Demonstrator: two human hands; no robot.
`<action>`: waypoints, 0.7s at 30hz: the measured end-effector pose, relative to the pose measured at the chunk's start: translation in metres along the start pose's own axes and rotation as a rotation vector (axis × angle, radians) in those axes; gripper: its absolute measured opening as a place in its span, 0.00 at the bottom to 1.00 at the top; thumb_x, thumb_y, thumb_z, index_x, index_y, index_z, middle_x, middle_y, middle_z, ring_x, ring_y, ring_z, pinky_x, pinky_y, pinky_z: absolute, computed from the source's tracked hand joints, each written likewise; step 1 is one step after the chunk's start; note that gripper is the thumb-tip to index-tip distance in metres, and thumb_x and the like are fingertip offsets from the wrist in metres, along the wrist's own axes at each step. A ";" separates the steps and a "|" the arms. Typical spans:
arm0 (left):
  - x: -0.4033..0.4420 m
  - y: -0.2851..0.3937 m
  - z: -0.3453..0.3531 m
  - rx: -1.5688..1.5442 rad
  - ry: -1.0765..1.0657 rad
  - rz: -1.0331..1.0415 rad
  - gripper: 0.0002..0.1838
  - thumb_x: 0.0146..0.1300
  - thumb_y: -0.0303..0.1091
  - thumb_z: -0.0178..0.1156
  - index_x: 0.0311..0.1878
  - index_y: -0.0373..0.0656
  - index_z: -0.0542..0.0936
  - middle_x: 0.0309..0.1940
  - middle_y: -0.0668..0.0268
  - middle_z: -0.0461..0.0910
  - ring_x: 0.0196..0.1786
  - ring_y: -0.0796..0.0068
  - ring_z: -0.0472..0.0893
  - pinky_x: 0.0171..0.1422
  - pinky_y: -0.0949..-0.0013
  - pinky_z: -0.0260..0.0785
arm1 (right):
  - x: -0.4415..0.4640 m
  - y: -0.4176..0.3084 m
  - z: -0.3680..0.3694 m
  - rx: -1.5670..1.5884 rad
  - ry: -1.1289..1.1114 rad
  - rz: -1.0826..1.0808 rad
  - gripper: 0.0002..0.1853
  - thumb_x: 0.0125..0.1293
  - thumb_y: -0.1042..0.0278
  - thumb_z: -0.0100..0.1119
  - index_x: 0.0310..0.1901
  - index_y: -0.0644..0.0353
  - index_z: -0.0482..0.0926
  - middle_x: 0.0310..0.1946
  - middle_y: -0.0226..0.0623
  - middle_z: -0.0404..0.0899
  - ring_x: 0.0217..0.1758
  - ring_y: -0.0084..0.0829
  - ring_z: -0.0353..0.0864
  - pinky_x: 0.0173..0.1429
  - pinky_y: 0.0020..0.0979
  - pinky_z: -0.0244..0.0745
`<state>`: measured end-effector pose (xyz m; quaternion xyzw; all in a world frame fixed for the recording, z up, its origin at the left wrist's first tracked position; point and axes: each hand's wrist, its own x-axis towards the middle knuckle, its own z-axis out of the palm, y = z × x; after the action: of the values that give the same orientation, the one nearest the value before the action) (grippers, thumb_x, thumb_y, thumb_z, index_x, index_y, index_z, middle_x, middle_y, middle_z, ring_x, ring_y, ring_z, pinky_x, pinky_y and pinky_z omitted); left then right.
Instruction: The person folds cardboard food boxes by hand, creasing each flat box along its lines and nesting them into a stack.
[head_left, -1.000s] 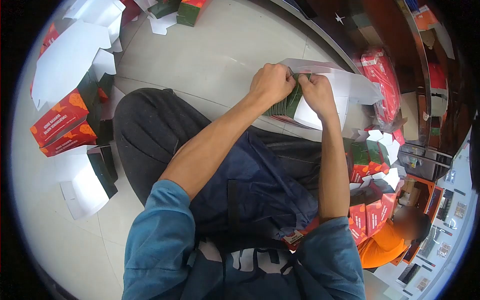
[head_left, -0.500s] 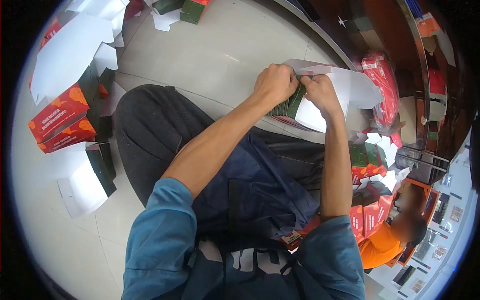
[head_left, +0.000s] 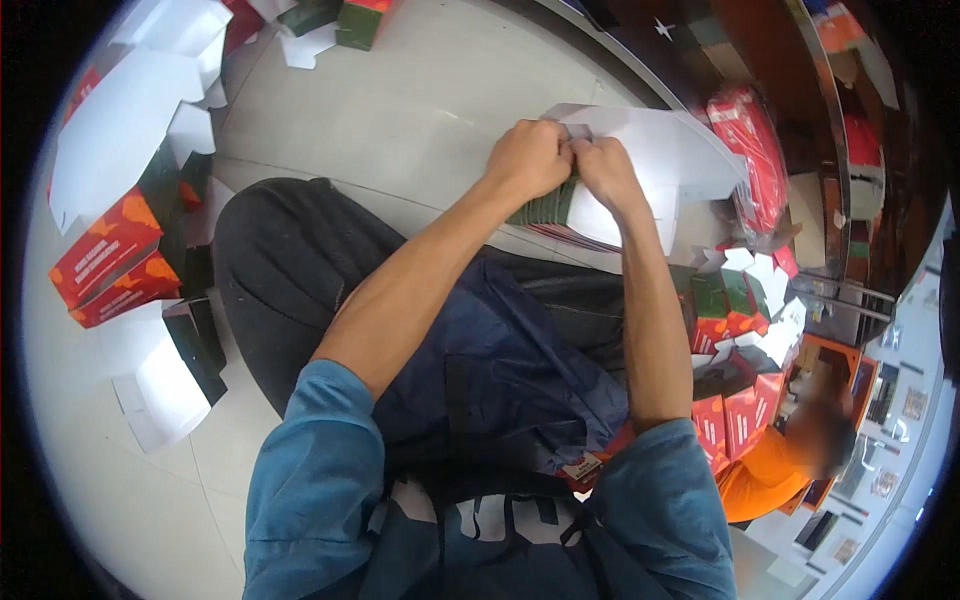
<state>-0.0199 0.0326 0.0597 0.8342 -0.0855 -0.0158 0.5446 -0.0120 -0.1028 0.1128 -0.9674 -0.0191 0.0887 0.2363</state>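
A cardboard box blank (head_left: 680, 140), white on its inner face, stands partly folded on the floor in front of me. My left hand (head_left: 530, 158) is closed, its fingers pinching the blank's left edge. Right beside it, almost touching, my right hand (head_left: 606, 172) is also closed on the same edge. My knuckles hide the exact fold between the fingertips. Beneath the hands lies a stack of flat box blanks (head_left: 545, 208) with green and red edges showing. One long white flap spreads away to the right.
Folded red and green boxes (head_left: 115, 255) stand on the left, near an open white-lined box (head_left: 160, 370). More boxes (head_left: 735, 420) crowd the right. A plastic-wrapped red pack (head_left: 750, 155) lies by the dark furniture (head_left: 720, 60). A person in orange (head_left: 770, 475) sits at lower right.
Both hands stay pinched on the blank's edge and have drawn closer together. The whole view has shifted slightly, so most things appear a little further left.
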 end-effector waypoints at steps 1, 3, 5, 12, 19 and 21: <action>-0.002 0.001 -0.001 -0.010 0.007 -0.004 0.12 0.60 0.35 0.58 0.38 0.38 0.85 0.34 0.48 0.84 0.41 0.46 0.84 0.49 0.52 0.76 | 0.000 0.002 0.003 -0.048 0.032 -0.064 0.23 0.64 0.61 0.46 0.33 0.77 0.82 0.31 0.65 0.81 0.40 0.59 0.83 0.48 0.47 0.75; -0.005 0.003 -0.001 -0.028 0.020 -0.010 0.13 0.61 0.36 0.57 0.41 0.39 0.84 0.35 0.48 0.84 0.42 0.46 0.84 0.49 0.52 0.75 | 0.000 0.006 0.006 -0.204 0.003 -0.214 0.23 0.67 0.60 0.45 0.39 0.77 0.82 0.35 0.66 0.80 0.42 0.61 0.81 0.49 0.48 0.75; -0.004 0.005 -0.001 -0.011 -0.054 -0.089 0.19 0.64 0.45 0.55 0.48 0.40 0.83 0.41 0.51 0.85 0.47 0.51 0.84 0.52 0.54 0.75 | -0.003 0.011 -0.002 0.017 -0.045 0.003 0.26 0.70 0.51 0.49 0.38 0.74 0.82 0.33 0.62 0.81 0.40 0.56 0.83 0.46 0.46 0.76; -0.012 0.037 -0.014 0.032 -0.053 -0.131 0.23 0.65 0.53 0.56 0.50 0.45 0.83 0.39 0.55 0.85 0.47 0.54 0.84 0.52 0.56 0.74 | -0.070 0.085 -0.071 -0.257 0.620 0.188 0.24 0.72 0.48 0.51 0.40 0.66 0.81 0.32 0.57 0.82 0.38 0.56 0.83 0.46 0.46 0.76; -0.006 0.022 -0.005 0.037 -0.007 -0.089 0.19 0.63 0.52 0.59 0.50 0.52 0.85 0.35 0.60 0.86 0.42 0.57 0.85 0.47 0.58 0.75 | -0.051 0.127 -0.051 -0.282 0.474 0.152 0.18 0.74 0.61 0.44 0.37 0.68 0.79 0.37 0.62 0.81 0.42 0.64 0.79 0.49 0.56 0.73; -0.006 0.022 -0.001 0.050 0.004 -0.074 0.19 0.63 0.53 0.59 0.50 0.53 0.85 0.35 0.60 0.85 0.42 0.57 0.85 0.47 0.58 0.75 | -0.049 0.130 -0.048 -0.321 0.485 0.184 0.18 0.73 0.62 0.44 0.37 0.67 0.79 0.37 0.62 0.81 0.42 0.64 0.79 0.49 0.56 0.73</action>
<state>-0.0289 0.0257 0.0800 0.8502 -0.0541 -0.0321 0.5227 -0.0518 -0.2437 0.1033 -0.9830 0.1119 -0.1281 0.0693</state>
